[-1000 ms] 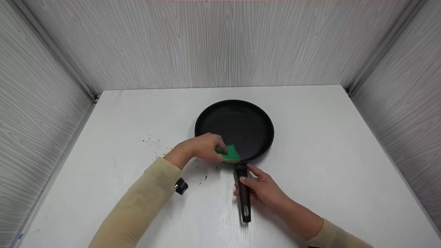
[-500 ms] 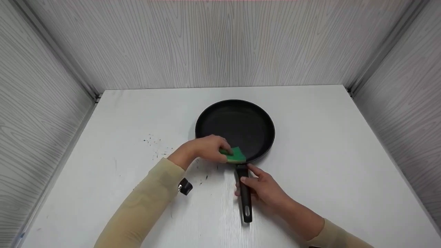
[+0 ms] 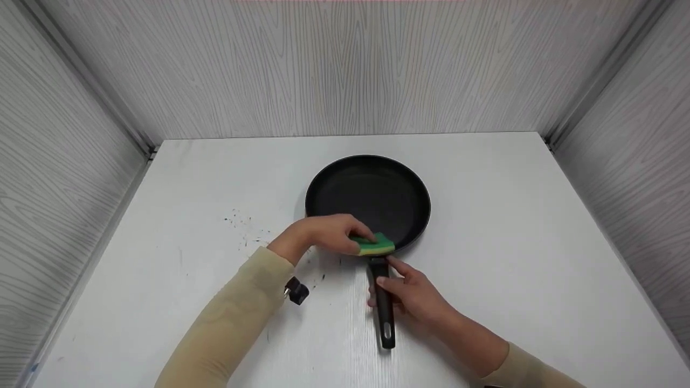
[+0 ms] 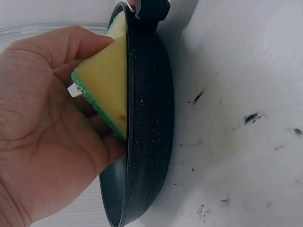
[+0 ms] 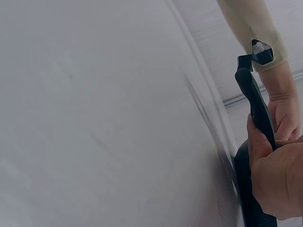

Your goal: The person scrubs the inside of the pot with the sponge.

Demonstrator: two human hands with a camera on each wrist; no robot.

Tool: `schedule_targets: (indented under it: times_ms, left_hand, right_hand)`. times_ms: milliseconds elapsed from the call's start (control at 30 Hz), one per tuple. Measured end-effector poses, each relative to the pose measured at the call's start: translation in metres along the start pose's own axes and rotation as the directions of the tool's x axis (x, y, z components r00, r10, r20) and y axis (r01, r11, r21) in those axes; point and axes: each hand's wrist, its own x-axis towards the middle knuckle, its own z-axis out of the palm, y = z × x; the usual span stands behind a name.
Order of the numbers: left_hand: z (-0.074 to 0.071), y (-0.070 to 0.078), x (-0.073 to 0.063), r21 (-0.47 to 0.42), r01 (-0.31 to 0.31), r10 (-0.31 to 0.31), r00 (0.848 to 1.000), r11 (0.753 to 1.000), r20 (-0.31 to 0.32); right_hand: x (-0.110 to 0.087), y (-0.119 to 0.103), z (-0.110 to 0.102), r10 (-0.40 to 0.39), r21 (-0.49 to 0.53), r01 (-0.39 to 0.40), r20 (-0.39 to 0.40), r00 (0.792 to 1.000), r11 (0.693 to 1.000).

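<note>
A black frying pan lies on the white table, its handle pointing toward me. My left hand reaches over the pan's near left rim and pinches a sponge with a green scouring side and a yellow foam side. In the left wrist view the sponge sits between thumb and fingers, against the inner side of the pan's rim. My right hand grips the handle close to the pan, thumb on top. The right wrist view shows that hand wrapped around the handle.
Dark specks and scuffs mark the white table left of the pan. A black wrist camera hangs under my left sleeve. Pale wood-grain panels enclose the back and both sides.
My left hand has slid the sponge to the right along the pan's near rim, toward the handle joint. The right hand and the pan have barely moved.
</note>
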Motion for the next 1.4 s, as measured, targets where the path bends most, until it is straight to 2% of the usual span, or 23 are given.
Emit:
schedule_targets:
  times_ms: [167,667,1100,1400]
  left_hand:
    - [0.0,0.0,0.003,-0.033,0.019,-0.019,1.0,0.999,-0.004]
    - [0.005,0.004,0.015,-0.123,-0.006,0.006,1.0,0.992,-0.005]
    - [0.007,0.007,0.027,-0.14,-0.019,0.02,1.0,0.99,0.004]
    - [0.008,0.009,0.037,-0.169,-0.06,0.059,0.998,0.984,-0.008]
  right_hand:
    - [0.0,-0.002,-0.001,0.007,-0.013,-0.007,0.003,1.0,1.0]
    - [0.001,-0.005,-0.002,0.021,-0.082,-0.019,0.02,1.0,0.996]
    - [0.001,-0.004,-0.001,0.026,-0.048,-0.025,0.02,0.999,0.999]
    - [0.001,-0.005,0.001,0.02,-0.057,-0.018,0.033,0.999,0.998]
